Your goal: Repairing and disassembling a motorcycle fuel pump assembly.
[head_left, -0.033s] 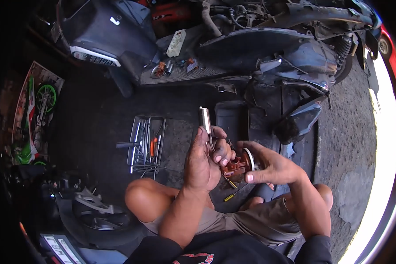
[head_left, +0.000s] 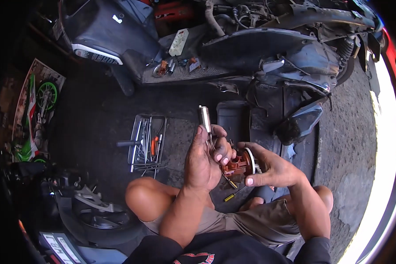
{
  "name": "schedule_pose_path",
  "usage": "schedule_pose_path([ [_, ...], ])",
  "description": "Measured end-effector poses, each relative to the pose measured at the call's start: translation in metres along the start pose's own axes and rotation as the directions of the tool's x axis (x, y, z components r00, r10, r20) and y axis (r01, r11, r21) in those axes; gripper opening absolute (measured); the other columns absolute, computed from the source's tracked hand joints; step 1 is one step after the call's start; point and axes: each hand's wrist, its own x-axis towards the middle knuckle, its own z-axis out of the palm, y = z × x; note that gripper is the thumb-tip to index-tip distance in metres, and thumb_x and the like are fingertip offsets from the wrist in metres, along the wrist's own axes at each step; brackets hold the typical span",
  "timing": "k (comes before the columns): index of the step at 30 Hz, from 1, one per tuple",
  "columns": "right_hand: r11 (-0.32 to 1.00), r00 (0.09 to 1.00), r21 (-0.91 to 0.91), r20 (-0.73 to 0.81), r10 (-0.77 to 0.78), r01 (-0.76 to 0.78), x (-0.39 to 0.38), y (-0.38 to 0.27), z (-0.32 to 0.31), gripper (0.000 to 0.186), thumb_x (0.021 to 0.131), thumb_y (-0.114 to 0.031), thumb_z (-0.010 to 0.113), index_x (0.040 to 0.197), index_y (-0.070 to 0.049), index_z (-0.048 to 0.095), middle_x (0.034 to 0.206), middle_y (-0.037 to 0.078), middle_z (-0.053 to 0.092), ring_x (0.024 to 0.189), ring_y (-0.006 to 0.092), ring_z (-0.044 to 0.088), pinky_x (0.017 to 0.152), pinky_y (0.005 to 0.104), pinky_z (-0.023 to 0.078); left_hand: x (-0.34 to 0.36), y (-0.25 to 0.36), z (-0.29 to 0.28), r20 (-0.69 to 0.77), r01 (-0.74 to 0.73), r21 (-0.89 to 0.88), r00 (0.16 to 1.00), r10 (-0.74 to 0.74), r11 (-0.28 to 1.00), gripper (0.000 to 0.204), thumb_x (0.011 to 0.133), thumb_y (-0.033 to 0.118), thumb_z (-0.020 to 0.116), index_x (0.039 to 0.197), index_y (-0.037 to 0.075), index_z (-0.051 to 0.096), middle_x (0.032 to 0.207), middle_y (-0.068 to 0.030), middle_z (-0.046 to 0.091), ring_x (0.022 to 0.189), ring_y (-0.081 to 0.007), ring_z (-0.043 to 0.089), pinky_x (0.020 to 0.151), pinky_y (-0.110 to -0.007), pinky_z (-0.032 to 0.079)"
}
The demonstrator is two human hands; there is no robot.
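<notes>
A slim silver metal cylinder [head_left: 205,117], which looks like a fuel pump motor, stands nearly upright in my left hand [head_left: 199,165]. The thumb and fingers of that hand are closed around its lower end, with thin wires beneath it. My right hand [head_left: 277,169] grips a reddish-brown plastic housing [head_left: 237,166] by its round white-rimmed flange [head_left: 251,161], thumb below and fingers above. The housing sits between my two hands, close to the left fingertips, which partly hide it. A small brass-coloured end [head_left: 231,183] hangs under it. Below lies a yellow-handled screwdriver [head_left: 230,197].
Left of my hands, a metal tray [head_left: 130,154] holds several wrenches and orange-handled pliers [head_left: 154,144]. A dark bin [head_left: 232,105] stands ahead. Across the far side is a partly stripped scooter [head_left: 259,50], with a power strip [head_left: 178,42] and small parts on its footboard.
</notes>
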Motion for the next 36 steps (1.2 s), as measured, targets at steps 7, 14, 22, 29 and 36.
schedule_pose_path([
  [7,0.922,0.966,-0.371,-0.178,-0.189,0.112,0.009,-0.006,0.020,0.089,0.071,-0.020,0.086,0.143,0.002,0.038,0.132,0.024,0.052,0.124,0.0367,0.054,0.104,0.0429,0.044,-0.002,0.016,-0.012,-0.089,-0.107,0.155,0.989,0.122,0.982,0.050,0.099,0.036,0.047,0.125,-0.006,0.055,0.086,-0.0107,0.062,0.088,-0.0239,0.065,0.089,-0.041,0.055],
  [14,0.687,0.832,-0.667,-0.179,-0.525,0.290,0.014,-0.002,0.025,0.085,0.064,-0.010,0.084,0.138,-0.001,0.041,0.129,0.023,0.051,0.120,0.0401,0.052,0.102,0.0461,0.042,-0.010,0.029,0.007,-0.033,-0.360,0.157,0.929,0.369,0.920,0.035,0.098,0.024,0.053,0.122,-0.001,0.051,0.073,-0.0027,0.050,0.070,-0.0154,0.054,0.072,-0.035,0.050],
  [22,0.763,0.919,-0.619,-0.167,-0.356,0.183,0.010,-0.017,0.031,0.085,0.067,-0.012,0.084,0.140,0.001,0.042,0.129,0.026,0.051,0.122,0.0414,0.055,0.103,0.0432,0.045,-0.011,0.037,-0.001,-0.245,-0.214,0.093,0.942,0.231,0.972,0.023,0.102,0.033,0.058,0.093,0.012,0.056,0.064,0.0008,0.049,0.059,-0.0138,0.051,0.063,-0.033,0.049],
  [29,0.945,0.971,-0.312,-0.177,-0.159,0.098,0.007,-0.019,0.019,0.088,0.080,-0.043,0.075,0.141,0.012,0.043,0.123,0.028,0.057,0.117,0.0355,0.057,0.104,0.0412,0.041,-0.007,0.031,-0.014,-0.347,-0.066,-0.119,0.938,0.021,0.991,0.040,0.102,0.052,0.047,0.096,0.013,0.053,0.067,-0.0065,0.059,0.064,-0.0242,0.065,0.068,-0.041,0.056],
  [36,0.990,0.986,0.086,-0.118,0.119,-0.109,0.010,-0.011,0.017,0.080,0.088,-0.044,0.070,0.142,0.010,0.044,0.122,0.020,0.061,0.110,0.0266,0.060,0.096,0.0378,0.047,-0.013,0.028,-0.014,-0.358,0.003,-0.192,0.931,-0.073,0.981,0.035,0.102,0.046,0.051,0.106,0.012,0.059,0.065,-0.0049,0.061,0.063,-0.0235,0.064,0.068,-0.044,0.057],
])
